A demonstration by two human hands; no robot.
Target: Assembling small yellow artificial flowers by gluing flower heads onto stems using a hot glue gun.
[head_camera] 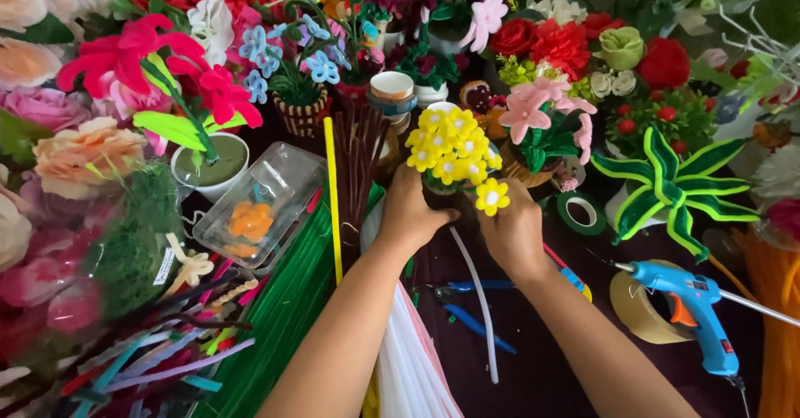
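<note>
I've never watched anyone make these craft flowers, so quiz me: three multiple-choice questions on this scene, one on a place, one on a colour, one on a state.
1. Where does the blue glue gun lie?
A. To the right of the person's arms
B. Inside the clear plastic box
C. Among the pink flowers at top left

2. What colour are the petals of the flower bunch in the hands?
A. Blue
B. Yellow
C. Red

3. How is the left hand placed?
A. Flat on the table
B. Gripping the pliers
C. Closed around the base of the bunch

Answers: 1 A, it lies right of the right hand; 2 B, the petals are yellow with white centres; 3 C, its fingers wrap the bunch's base.
</note>
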